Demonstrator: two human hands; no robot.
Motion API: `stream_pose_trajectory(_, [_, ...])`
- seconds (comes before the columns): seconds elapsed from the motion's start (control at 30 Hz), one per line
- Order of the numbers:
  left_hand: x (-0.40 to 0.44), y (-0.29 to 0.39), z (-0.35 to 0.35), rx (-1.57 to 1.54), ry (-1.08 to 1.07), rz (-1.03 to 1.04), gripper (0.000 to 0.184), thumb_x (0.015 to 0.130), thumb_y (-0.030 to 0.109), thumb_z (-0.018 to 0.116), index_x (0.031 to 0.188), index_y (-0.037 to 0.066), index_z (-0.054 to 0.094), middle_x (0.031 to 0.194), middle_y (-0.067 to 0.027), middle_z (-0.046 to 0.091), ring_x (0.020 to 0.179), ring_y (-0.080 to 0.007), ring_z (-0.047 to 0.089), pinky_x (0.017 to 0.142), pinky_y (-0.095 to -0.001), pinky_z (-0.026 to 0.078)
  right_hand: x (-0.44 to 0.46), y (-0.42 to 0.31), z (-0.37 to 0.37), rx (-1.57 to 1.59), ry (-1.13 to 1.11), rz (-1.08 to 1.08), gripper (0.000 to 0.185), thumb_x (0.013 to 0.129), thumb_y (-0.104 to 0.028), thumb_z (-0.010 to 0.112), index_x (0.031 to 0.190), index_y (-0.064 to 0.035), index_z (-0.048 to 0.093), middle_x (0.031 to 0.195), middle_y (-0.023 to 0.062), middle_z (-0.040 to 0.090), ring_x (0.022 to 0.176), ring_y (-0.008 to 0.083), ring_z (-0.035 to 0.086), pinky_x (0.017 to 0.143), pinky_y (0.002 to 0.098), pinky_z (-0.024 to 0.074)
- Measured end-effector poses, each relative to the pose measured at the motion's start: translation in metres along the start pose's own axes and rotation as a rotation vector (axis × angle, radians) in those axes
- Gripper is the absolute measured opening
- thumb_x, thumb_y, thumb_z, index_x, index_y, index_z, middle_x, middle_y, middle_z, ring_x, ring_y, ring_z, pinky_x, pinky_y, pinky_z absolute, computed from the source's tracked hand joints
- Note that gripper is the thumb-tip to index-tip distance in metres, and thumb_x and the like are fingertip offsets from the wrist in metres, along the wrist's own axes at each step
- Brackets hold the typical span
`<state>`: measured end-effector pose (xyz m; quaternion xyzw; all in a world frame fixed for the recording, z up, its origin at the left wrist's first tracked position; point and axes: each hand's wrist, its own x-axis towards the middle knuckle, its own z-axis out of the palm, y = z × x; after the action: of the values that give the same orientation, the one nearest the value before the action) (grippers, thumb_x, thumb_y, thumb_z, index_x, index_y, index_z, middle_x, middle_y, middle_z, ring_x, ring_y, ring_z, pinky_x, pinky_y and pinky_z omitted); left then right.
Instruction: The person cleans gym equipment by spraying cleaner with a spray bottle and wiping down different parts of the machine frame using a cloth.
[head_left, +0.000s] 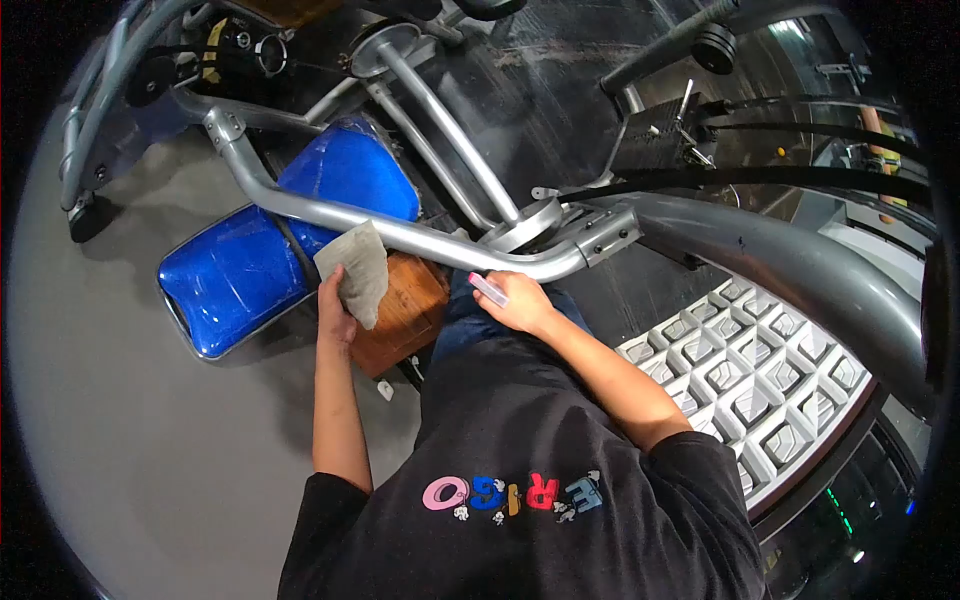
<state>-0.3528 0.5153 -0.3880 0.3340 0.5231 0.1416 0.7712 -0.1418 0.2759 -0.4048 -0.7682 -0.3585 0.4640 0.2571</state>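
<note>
My left hand (337,312) is closed on the edge of a thin grey sheet (360,275); whether it is cloth or abrasive paper I cannot tell. The sheet stands up beside a silver metal tube (400,236) that bends across in front of me. In my right hand (525,304) is a small translucent stick-shaped thing (488,290) with a pinkish-red end. That hand is just below the tube's right-hand bend; its fingertips are partly hidden. Below the tube, near my left hand, is a brown wooden block or stool (410,300).
A blue padded chair (230,280) lies under and left of the tube. More silver frame bars (450,130) extend ahead. A thick grey tube (800,265) and a white panel with a raised square pattern (745,370) are at right. A small white piece (385,390) lies on the grey floor.
</note>
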Motion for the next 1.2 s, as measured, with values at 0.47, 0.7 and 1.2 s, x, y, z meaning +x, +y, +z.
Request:
stream_pose_trajectory(0.47, [0.052, -0.006, -0.001, 0.667, 0.241, 0.510, 0.040, 0.092, 0.025, 0.057, 0.120, -0.003, 0.056, 0.114, -0.0154, 0.063, 0.105, -0.0287, 0.060, 0.092, -0.0390, 0.045, 0.006, 0.013, 0.003, 0.175, -0.052, 0.021, 0.040, 0.084, -0.041, 0.061, 0.086, -0.0015, 0.066, 0.081, 0.0226, 0.065, 0.081, 0.0397, 0.064, 0.075, 0.0444, 0.0497])
stream_pose_trajectory(0.7, [0.057, -0.089, 0.097, 1.681, 0.106, 0.768, 0.042, 0.078, 0.019, 0.067, 0.119, 0.008, 0.060, 0.128, -0.0043, 0.055, 0.134, -0.0332, 0.037, 0.113, -0.0612, 0.015, -0.059, 0.066, -0.031, 0.169, 0.022, 0.151, 0.037, 0.087, -0.039, 0.063, 0.085, -0.0028, 0.059, 0.077, 0.0186, 0.062, 0.076, 0.0355, 0.061, 0.072, 0.0415, 0.0474])
stream_pose_trajectory(1.2, [0.070, -0.080, 0.071, 1.734, 0.160, 0.973, 0.043, 0.074, 0.008, 0.066, 0.117, 0.011, 0.059, 0.118, -0.0076, 0.059, 0.127, -0.0287, 0.045, 0.109, -0.0568, 0.025, -0.116, 0.102, -0.057, 0.146, 0.109, 0.070, 0.036, 0.089, -0.036, 0.063, 0.081, -0.0036, 0.051, 0.077, 0.0167, 0.056, 0.075, 0.0356, 0.057, 0.070, 0.0417, 0.0448])
